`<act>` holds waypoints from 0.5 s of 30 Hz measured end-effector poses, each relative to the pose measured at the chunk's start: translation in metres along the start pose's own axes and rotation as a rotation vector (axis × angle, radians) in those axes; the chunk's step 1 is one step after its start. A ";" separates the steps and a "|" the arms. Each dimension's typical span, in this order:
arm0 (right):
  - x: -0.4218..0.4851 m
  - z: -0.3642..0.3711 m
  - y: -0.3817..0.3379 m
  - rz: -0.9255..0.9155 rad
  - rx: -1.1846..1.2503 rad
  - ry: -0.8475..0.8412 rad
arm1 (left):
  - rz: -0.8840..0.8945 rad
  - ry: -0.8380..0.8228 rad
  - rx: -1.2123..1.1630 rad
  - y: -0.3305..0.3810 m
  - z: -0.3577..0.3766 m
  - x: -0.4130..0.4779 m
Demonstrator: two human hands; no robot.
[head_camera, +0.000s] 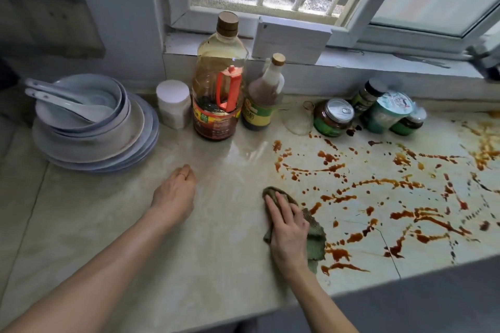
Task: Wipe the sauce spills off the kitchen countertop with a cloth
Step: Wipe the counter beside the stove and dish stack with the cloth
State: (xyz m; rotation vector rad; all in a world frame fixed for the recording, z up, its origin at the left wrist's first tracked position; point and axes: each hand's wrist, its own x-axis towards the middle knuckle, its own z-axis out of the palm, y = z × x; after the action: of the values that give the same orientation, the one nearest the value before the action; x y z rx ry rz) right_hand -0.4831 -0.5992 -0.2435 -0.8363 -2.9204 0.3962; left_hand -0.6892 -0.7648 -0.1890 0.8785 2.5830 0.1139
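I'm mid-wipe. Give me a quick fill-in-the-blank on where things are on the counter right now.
1. The right hand presses flat on the ____.
2. The left hand rests on the counter, holding ____.
3. Two spoons lie in the top ____ of the dish stack.
4. Most spills cover the counter's ____ half.

Missing words: cloth; nothing; bowl; right.
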 end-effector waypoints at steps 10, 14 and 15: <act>-0.016 -0.018 0.045 -0.180 -0.010 -0.077 | -0.053 0.027 -0.099 0.046 0.013 -0.025; -0.045 -0.007 0.047 -0.332 0.005 -0.085 | -0.041 0.055 -0.153 0.066 0.031 -0.036; -0.052 -0.007 0.053 -0.411 -0.013 -0.110 | -0.044 0.059 -0.171 0.071 0.036 -0.038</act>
State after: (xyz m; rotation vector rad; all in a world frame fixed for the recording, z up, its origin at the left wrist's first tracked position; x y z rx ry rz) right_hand -0.4104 -0.5818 -0.2516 -0.2039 -3.0880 0.3961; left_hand -0.6072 -0.7334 -0.1939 0.7668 2.5984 0.3470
